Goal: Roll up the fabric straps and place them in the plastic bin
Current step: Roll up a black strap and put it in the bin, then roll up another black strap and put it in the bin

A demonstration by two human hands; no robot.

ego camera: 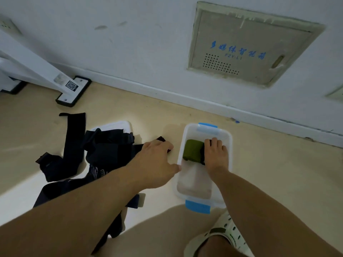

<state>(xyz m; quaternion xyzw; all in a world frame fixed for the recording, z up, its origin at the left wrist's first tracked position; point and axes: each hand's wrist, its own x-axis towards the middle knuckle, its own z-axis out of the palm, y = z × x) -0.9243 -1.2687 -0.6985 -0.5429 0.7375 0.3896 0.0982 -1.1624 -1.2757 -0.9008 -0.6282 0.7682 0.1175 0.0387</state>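
Dark roll [206, 151] pinched in right hand [216, 154] grip, inside bin [227, 138].

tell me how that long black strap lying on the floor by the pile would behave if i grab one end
Probably floppy: the long black strap lies flat and bends along its length, so it would likely dangle. It looks thin, so probably light. Its lower end meets the dark pile, so it may snag there.

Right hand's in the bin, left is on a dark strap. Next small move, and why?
Probably release and lift the right hand out of the plastic bin. It presses a dark roll down beside the green roll, so that one looks placed. The left hand already rests on the dark strap end from the loose pile, ready for rolling.
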